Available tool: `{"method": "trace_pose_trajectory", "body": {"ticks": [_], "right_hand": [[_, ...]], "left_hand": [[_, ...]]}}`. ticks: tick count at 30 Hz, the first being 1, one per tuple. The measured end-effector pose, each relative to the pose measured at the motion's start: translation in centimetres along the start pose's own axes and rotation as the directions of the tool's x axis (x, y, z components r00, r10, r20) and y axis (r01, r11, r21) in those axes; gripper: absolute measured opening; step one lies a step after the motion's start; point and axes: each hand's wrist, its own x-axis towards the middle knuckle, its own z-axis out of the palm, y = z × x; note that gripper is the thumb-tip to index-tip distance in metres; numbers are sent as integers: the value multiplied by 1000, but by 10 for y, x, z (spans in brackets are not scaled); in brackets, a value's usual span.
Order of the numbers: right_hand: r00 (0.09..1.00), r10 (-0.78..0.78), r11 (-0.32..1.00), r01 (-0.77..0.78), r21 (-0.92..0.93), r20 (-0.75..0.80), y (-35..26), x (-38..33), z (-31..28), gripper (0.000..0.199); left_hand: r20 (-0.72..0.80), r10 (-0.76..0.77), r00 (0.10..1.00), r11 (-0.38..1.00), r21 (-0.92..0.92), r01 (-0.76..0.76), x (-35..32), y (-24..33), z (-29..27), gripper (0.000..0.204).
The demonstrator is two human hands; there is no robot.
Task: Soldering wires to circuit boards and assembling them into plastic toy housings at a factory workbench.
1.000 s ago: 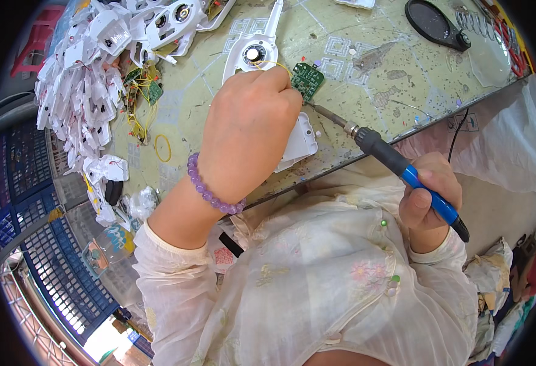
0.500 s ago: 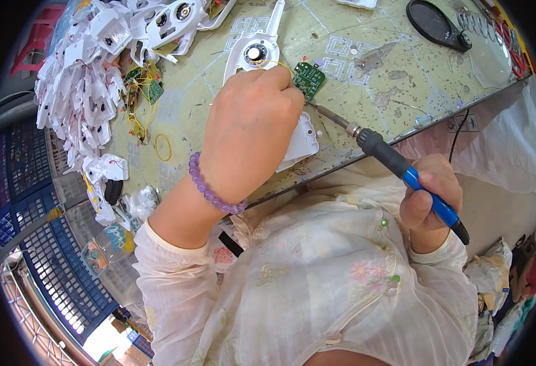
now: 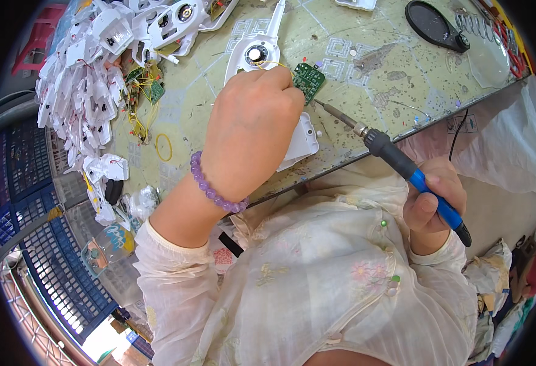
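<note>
Here, fingers (image 3: 429, 204) around soldering iron (image 3: 402, 166)

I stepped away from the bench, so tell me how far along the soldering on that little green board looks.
In hand: the left hand pinches the green circuit board beside the white housing, and the right hand aims the soldering iron at it, tip just short. No finished joint is visible. A pile of white housings waits at the left.

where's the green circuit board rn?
Head view, upper centre: the green circuit board is at the left hand fingertips, just above the soldering iron tip.
</note>
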Motion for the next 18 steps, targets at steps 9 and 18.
{"method": "trace_pose_trajectory", "body": {"ticks": [9, 18], "right_hand": [[991, -90, 991, 79, -110, -98, 0, 4, -6, 27], [874, 44, 997, -67, -30, -484, -11, 21, -28, 31]], "left_hand": [[-12, 5, 1000, 1000, -9, -5, 1, -1, 2, 5], [-12, -43, 999, 999, -15, 43, -4, -4, -3, 7]]}}
